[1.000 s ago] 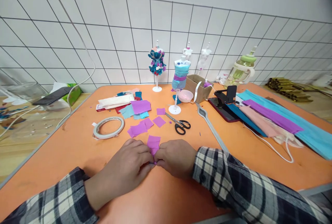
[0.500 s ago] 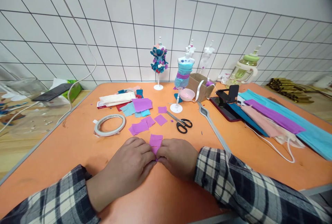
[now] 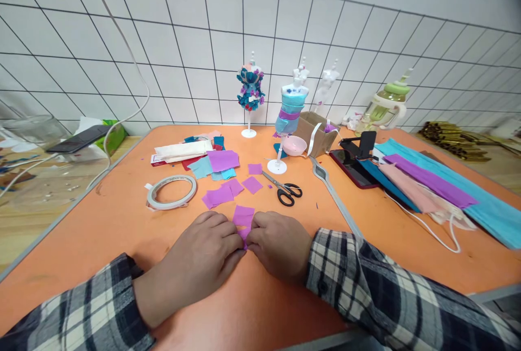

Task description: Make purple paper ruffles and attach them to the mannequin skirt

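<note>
Both hands meet low over the orange table, pinching one small purple fabric piece (image 3: 243, 234) between them. My left hand (image 3: 209, 250) is closed on its left edge, fingertips pressed down. My right hand (image 3: 277, 245) is closed on the right edge, thumb and finger together. Just beyond the fingers lies a purple fabric square (image 3: 243, 215), touching or slightly under the held piece; I cannot tell which. More purple pieces (image 3: 220, 195) lie past the left hand. Black-handled scissors (image 3: 288, 191) rest partly spread beyond the right hand.
A roll of white tape (image 3: 151, 196) lies left. Behind stand a mini dress form in blue and purple fabric (image 3: 290, 112) and one with teal ruffles (image 3: 250, 90). A pink bowl (image 3: 294, 146), a brown box (image 3: 319, 136), a phone (image 3: 352, 169) and fabric strips (image 3: 431, 177) sit right.
Both hands keep their pinch on the purple piece, with little finger movement. The loose square beyond it now shows slightly farther from the fingers. The whole view has shifted a little.
</note>
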The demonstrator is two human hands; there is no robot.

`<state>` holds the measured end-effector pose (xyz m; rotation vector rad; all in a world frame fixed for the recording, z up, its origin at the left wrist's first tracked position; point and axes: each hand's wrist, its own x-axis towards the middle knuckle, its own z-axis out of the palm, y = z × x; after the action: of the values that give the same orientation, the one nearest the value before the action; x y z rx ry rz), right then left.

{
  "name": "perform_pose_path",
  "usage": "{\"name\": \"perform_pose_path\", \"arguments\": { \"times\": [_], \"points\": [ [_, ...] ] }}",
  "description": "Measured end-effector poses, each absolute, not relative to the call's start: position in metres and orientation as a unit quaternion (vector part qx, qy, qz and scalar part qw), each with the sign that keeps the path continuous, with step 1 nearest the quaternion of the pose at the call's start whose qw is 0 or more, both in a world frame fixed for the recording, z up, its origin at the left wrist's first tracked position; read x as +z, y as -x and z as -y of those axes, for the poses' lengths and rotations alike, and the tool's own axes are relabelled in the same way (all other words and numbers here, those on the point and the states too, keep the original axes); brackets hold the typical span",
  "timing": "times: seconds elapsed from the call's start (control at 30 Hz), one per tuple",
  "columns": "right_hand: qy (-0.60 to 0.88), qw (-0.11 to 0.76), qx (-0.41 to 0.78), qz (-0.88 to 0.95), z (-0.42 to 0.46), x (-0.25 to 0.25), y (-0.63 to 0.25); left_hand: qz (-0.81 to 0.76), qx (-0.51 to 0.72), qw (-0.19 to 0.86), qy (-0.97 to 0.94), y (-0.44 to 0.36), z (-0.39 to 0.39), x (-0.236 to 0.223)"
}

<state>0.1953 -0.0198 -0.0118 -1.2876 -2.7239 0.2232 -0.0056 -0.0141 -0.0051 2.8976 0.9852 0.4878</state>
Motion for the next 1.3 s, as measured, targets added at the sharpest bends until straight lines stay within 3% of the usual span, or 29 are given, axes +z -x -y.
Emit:
{"name": "perform_pose_path", "arguments": {
  "times": [0.4,1.03,1.3],
  "points": [
    [0.454,0.094,0.067,0.883,0.022,-0.012,-0.195,-0.326,0.131,0.005,-0.936,0.005,0.013,-0.008],
    [0.455,0.018,0.114,0.883,0.019,-0.002,-0.195,-0.325,0.136,0.016,-0.936,0.005,0.014,-0.006],
    [0.456,0.031,0.104,0.883,0.019,-0.003,-0.196,-0.311,0.149,0.012,-0.939,0.004,0.012,-0.006]
  ]
}}
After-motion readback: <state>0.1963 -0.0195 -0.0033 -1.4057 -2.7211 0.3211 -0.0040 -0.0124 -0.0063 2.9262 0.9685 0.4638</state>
